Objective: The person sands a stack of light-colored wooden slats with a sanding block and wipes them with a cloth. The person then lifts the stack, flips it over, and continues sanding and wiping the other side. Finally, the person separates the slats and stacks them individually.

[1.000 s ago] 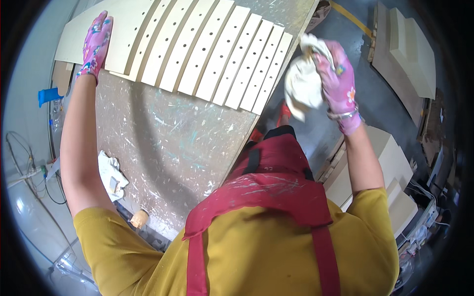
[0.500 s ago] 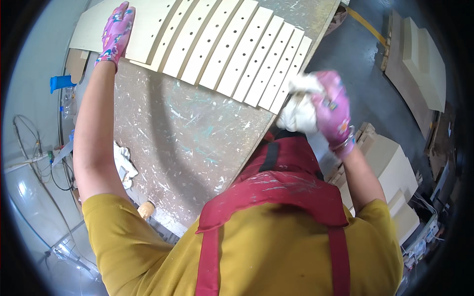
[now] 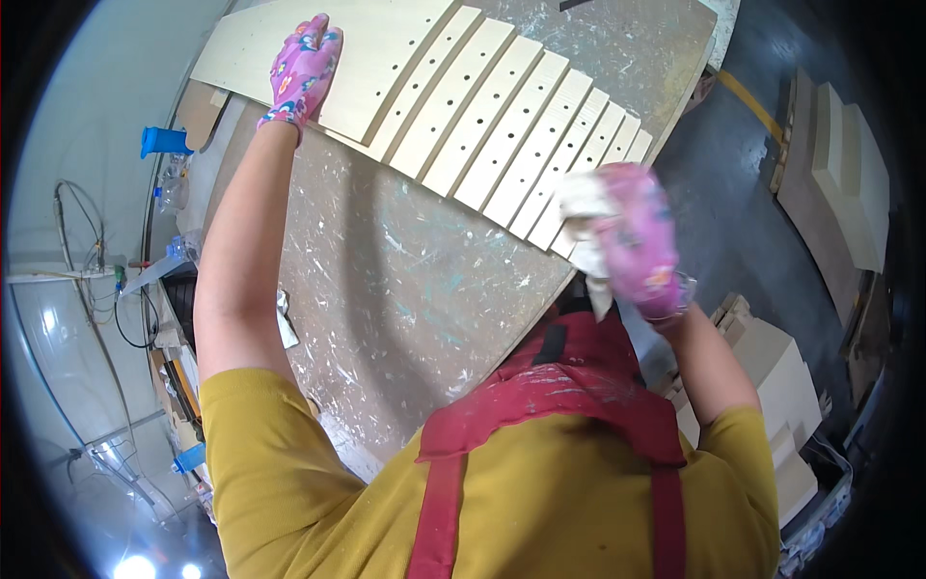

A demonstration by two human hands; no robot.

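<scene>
Pale wooden panels with rows of dark holes lie overlapped like steps across a worn table. My left hand, in a pink flowered glove, rests flat with fingers stretched on the broad top panel at the left end. A crumpled white rag is gripped in my right hand, gloved the same way and blurred by motion. The rag is at the right end of the row, over the near corners of the last panels. Whether it touches them I cannot tell.
The paint-flecked table has its near edge by my waist. Stacked pale boards stand on the floor at the right, more beside my right arm. At the left are a blue object, cables and plastic bottles.
My right hand has brought the rag from beside the table edge onto the panels' right end. The whole view has shifted, while my left hand stays flat on the top panel.
</scene>
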